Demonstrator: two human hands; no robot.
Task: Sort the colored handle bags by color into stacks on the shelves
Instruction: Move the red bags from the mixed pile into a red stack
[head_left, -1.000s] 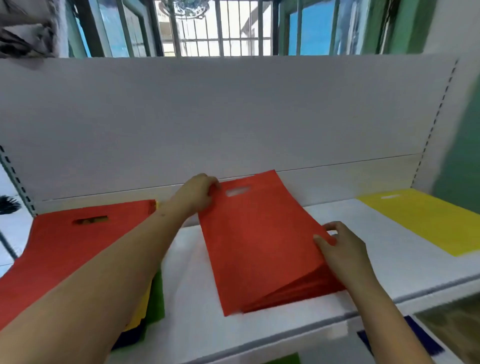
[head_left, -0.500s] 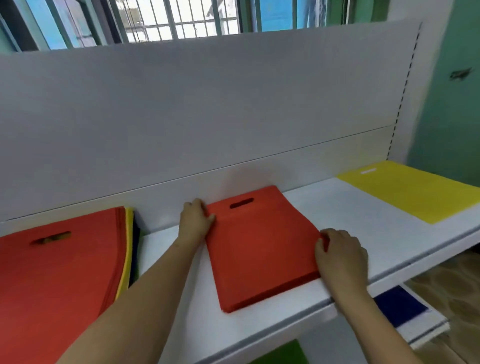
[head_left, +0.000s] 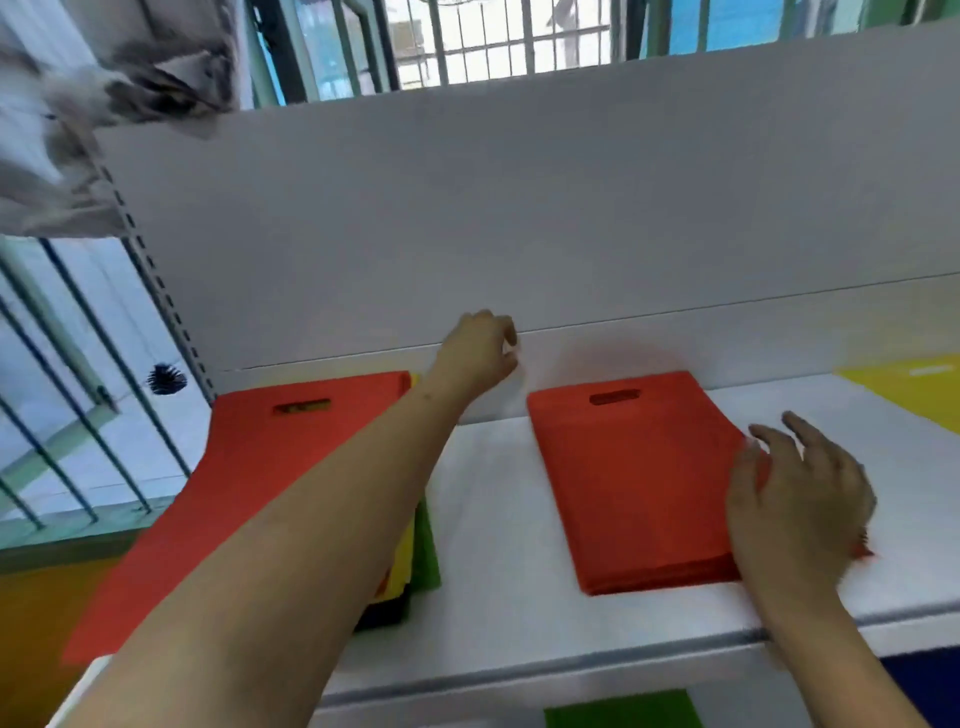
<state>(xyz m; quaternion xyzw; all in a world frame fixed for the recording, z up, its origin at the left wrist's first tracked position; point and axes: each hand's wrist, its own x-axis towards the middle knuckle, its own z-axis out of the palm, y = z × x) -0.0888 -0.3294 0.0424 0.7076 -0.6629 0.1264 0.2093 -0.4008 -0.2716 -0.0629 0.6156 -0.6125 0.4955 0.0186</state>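
The white shelf (head_left: 493, 519) with its tall white back panel (head_left: 519, 208) fills most of the view. At the shelf's left end lies the mixed pile (head_left: 291, 467), an orange-red handle bag on top, with yellow, green and dark edges showing along the pile's right side. To the right of that pile, with bare shelf between them, sits the neat red stack (head_left: 628, 478), flat on the shelf with its handle slots toward the back panel. A yellow bag (head_left: 904, 389) lies further right of the red stack, well apart from it. The left hand (head_left: 480, 348) is raised in front of the back panel, above the gap between pile and stack, fingers loosely curled and holding nothing. The right hand (head_left: 800, 499) is over the red stack's right edge, fingers spread and relaxed; whether it touches the stack is unclear.
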